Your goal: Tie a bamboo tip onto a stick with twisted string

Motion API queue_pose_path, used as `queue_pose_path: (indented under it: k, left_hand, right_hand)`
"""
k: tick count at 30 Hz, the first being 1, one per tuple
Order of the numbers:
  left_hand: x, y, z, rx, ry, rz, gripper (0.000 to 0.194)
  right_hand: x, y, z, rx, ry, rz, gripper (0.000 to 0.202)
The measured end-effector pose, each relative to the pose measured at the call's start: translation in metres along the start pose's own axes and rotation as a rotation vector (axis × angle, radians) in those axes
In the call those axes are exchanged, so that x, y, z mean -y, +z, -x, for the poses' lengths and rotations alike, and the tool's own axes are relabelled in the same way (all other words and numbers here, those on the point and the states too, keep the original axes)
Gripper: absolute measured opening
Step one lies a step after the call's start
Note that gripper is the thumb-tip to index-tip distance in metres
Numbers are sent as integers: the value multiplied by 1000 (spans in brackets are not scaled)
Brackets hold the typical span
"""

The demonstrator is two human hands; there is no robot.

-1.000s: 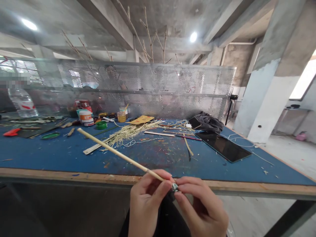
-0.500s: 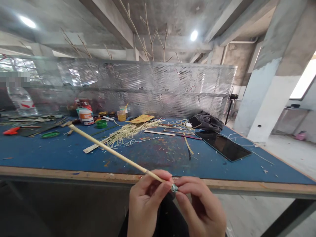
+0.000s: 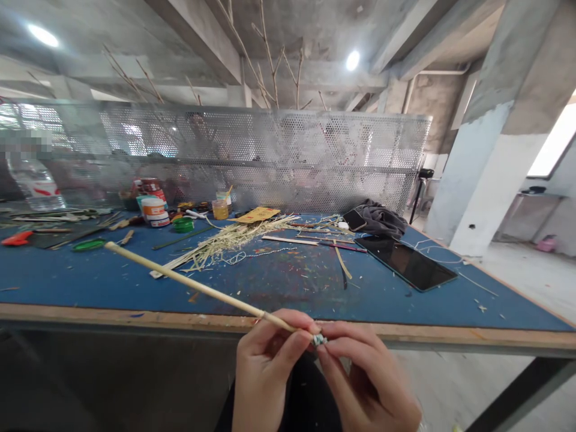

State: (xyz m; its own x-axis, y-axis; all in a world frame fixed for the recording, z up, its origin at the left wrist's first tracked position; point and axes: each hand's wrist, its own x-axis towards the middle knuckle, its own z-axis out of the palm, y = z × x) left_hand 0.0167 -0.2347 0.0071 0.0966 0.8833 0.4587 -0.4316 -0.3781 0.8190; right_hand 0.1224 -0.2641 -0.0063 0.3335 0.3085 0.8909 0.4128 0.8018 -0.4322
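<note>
My left hand [image 3: 272, 354] is closed around the lower end of a long pale bamboo stick [image 3: 189, 282], which slants up and left over the table's front edge. Just past my left fingertips, at the stick's near end, sits a small green-and-white wrapped bit [image 3: 319, 340]. My right hand [image 3: 366, 366] pinches this bit between thumb and fingers. Its exact make is too small to tell, and the fingers hide part of it. Both hands are close together in front of the table edge, above my dark-clothed lap.
On the blue table [image 3: 288, 288] lie a heap of pale shavings [image 3: 234, 243], a yellow packet [image 3: 256, 215] and a dark tablet [image 3: 407, 262]. Paint jars [image 3: 154, 211], an orange-handled tool [image 3: 17, 239] and a water bottle [image 3: 38, 186] stand or lie left. Behind rises a perforated metal screen [image 3: 279, 156].
The stick's far end has swung left and slightly down. My right hand has shifted a little right and down, still pinching the green-and-white bit. The left hand has barely moved.
</note>
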Motion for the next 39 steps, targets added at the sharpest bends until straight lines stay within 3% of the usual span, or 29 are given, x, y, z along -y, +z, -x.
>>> queue_pose_path:
  k: [6, 11, 16, 22, 24, 26, 29, 31, 34, 39]
  left_hand:
    - [-9, 7, 0, -55, 87, -85, 2]
    - [-12, 11, 2, -88, 143, -240, 5]
    - [-9, 10, 2, -185, 78, -244, 8]
    - [-2, 11, 0, -196, 29, -186, 37]
    - [4, 12, 0, -216, 93, -215, 38]
    - [10, 11, 1, -209, 261, -318, 24]
    - [13, 7, 1, -112, 570, -593, 14]
    - [11, 5, 0, -42, 677, -727, 17]
    - [5, 5, -2, 22, 685, -789, 18]
    - [6, 7, -2, 39, 607, -769, 16]
  right_hand:
    - [1, 1, 0, 7, 19, 4, 30]
    - [-3, 2, 4, -34, 224, -131, 28]
    - [-4, 1, 4, 5, 393, -259, 30]
    - [-4, 2, 4, 30, 600, -404, 12]
    - [-4, 4, 5, 0, 555, -364, 10]
    - [-3, 5, 5, -64, 445, -274, 13]
    - [-2, 7, 5, -169, 291, -91, 19]
    - [-2, 6, 5, -197, 214, 7, 22]
    - [-3, 5, 6, -182, 150, 88, 25]
    - [-3, 4, 8, -146, 172, 117, 26]
